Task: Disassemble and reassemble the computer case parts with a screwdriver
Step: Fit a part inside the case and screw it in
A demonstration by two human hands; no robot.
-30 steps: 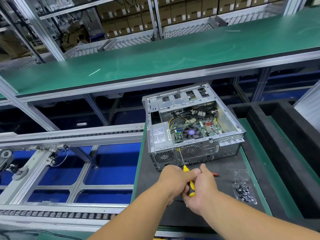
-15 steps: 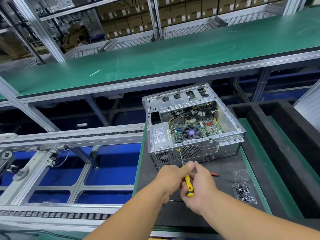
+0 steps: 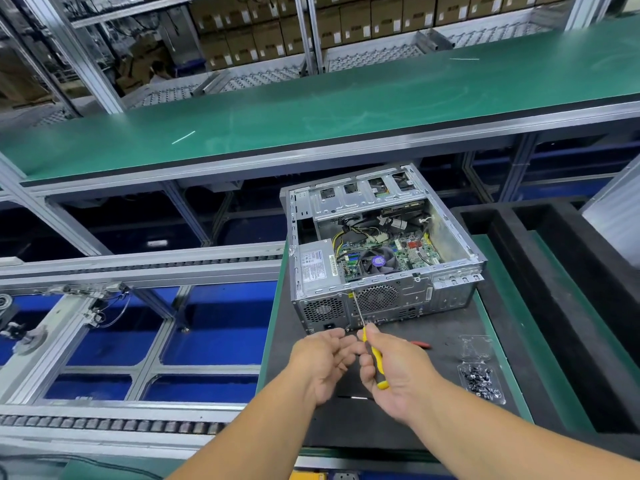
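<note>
Yellow-handled screwdriver (image 3: pixel 373 362) gripped in right hand (image 3: pixel 398 372), fingers curled round handle, shaft tip at top edge of rear panel of open computer case (image 3: pixel 381 251) on dark mat (image 3: pixel 398 427). Left hand (image 3: pixel 323 362) just beside, fingers loosely curled, holding nothing visible. Bag of screws (image 3: pixel 481 381) right of hands.

Green conveyor belt (image 3: pixel 346 109) behind — stacked cardboard boxes (image 3: pixel 346 19) on far shelving.
</note>
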